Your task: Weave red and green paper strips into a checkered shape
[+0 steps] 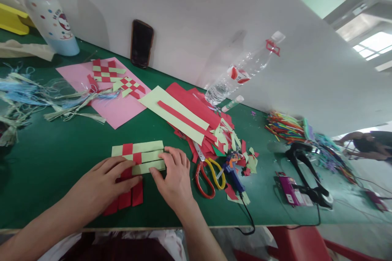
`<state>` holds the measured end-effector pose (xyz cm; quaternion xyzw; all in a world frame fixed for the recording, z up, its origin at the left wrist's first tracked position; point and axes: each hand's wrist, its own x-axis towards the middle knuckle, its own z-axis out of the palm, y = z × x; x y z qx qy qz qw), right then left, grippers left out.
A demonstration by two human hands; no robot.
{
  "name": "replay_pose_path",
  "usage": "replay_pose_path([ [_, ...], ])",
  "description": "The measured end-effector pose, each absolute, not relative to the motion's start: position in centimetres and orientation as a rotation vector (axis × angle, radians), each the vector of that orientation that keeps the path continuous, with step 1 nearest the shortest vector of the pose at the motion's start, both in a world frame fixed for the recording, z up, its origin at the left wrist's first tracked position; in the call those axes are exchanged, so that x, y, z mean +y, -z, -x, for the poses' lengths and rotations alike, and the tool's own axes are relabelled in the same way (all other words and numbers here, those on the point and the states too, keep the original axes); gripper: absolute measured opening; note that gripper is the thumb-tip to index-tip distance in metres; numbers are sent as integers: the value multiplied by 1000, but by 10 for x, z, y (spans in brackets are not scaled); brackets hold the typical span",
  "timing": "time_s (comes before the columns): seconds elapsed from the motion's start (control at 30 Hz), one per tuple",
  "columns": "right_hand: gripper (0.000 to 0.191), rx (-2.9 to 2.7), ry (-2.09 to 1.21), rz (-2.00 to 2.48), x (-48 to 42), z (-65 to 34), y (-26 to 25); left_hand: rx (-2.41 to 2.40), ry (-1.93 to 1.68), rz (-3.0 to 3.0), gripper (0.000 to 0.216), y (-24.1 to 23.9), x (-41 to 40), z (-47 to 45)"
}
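Observation:
A weave of light green paper strips (148,156) running sideways and red paper strips (137,194) running toward me lies on the green table. My left hand (112,179) rests over its left part, fingers spread and touching the strips, hiding some of the crossings. At the right end of the green strips is my right hand (176,173), with bent fingers and the thumb on the lowest strip. Beside it lie scissors (202,179) with one red and one yellow handle.
Behind lie a light green sheet (171,110), red paper (190,100) and finished weaves on pink paper (118,116). A glue gun (235,177), plastic bottle (239,75), phone (141,44) and flask (50,16) stand or lie around. A black headset-like frame (306,171) is right.

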<state>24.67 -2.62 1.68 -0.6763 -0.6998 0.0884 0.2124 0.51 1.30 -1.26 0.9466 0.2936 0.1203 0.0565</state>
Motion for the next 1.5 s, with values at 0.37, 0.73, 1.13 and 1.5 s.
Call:
replay_pose_path([
  [0.37, 14, -2212, -136, 1750, -22, -247, -15, 912, -415, -2849, 51, 16, 11, -4],
  [0.73, 21, -2305, -137, 1714, -23, -255, -18, 854, -460, -2926, 42, 20, 17, -5],
  [1.13, 10, -2378, 213, 1397, -13, -254, -13, 936, -280, -2764, 28, 1, 27, -18],
  [1.5, 14, -2427, 213, 1219, -3, -248, -36, 1266, -125, -2421, 30, -14, 25, -39],
])
